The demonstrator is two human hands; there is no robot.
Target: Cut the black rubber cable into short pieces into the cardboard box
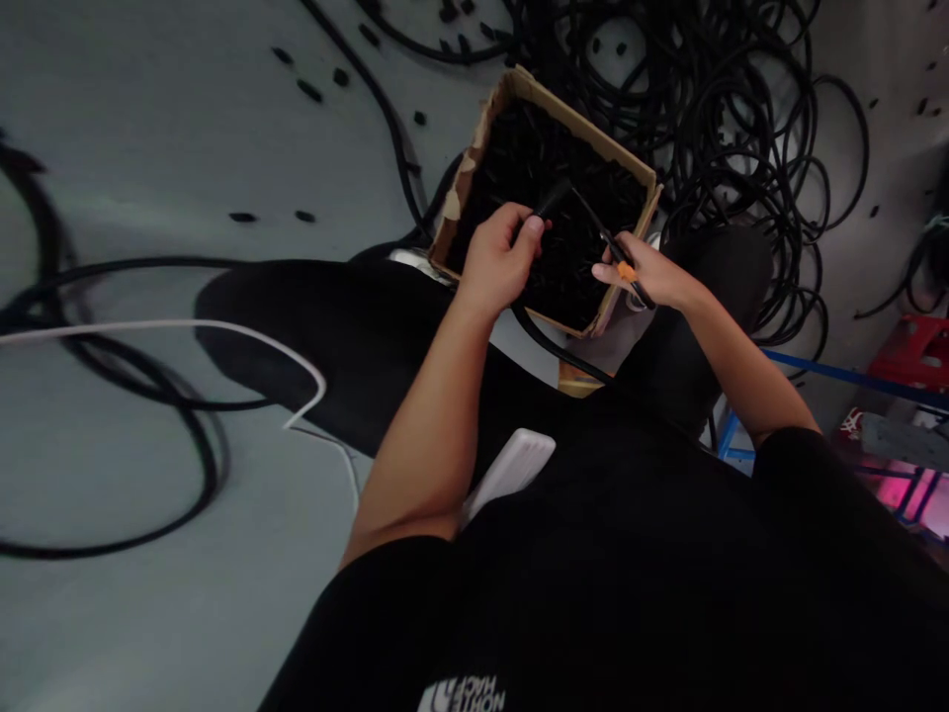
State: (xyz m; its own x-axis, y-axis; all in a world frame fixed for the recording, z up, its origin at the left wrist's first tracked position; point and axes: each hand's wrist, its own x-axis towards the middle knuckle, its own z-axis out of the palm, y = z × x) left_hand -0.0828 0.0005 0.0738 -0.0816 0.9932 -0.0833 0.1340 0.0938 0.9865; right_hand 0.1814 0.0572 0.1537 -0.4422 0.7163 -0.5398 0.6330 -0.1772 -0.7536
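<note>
My left hand (498,259) is closed around the end of a thick black cable (553,201), held over an open cardboard box (597,140). The cable runs down from under the hand toward my lap. My right hand (644,269) grips a slim, dark utility knife (602,229) with an orange part at the thumb. Its tip points up and left, close to the cable end; whether they touch I cannot tell. Small black pieces (519,138) fill much of the box, which sits between my knees. Their exact kind is too dark to make out.
A large tangle of black cable (741,129) lies on the floor behind and right of the box. Short black pieces (309,91) are scattered at the left. A white cord (222,324) crosses my leg. A red object (915,351) stands at far right.
</note>
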